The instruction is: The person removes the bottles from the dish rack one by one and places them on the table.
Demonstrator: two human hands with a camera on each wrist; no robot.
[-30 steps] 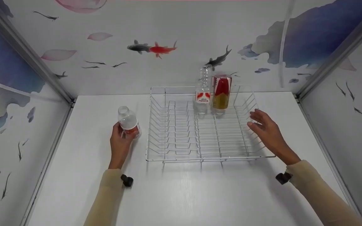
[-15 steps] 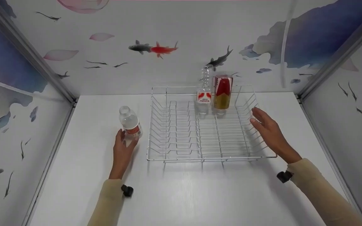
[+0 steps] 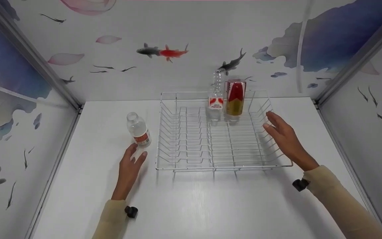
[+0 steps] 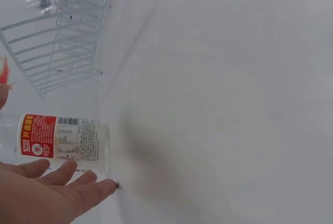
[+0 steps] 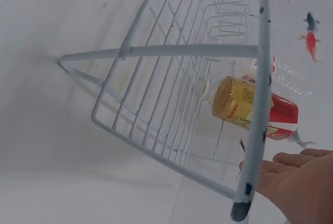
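A clear plastic bottle (image 3: 139, 130) with a red and white label stands upright on the table, left of a white wire dish rack (image 3: 210, 167). Just in front of this bottle is my left hand (image 3: 129, 169), fingers spread and holding nothing; the left wrist view shows the fingers beside the label (image 4: 39, 136). My right hand (image 3: 285, 141) is at the rack's right side with fingers extended and nothing in its grasp; whether it touches the wire is unclear. At the rack's back stand a clear bottle (image 3: 215, 103) and a red-and-gold bottle (image 3: 235, 98), its neck (image 5: 202, 87) pointing down.
The white table (image 3: 194, 205) is enclosed by a back wall (image 3: 111, 83) and side walls printed with fish and petals. Wire dividers (image 3: 192, 142) run along the rack's left half. A small black device (image 3: 131, 211) sits on the left sleeve, another (image 3: 300, 185) on the right.
My left hand has let go of the clear bottle and drawn back toward me, leaving it standing. The right hand has stayed near the rack's side, its fingers slightly straighter.
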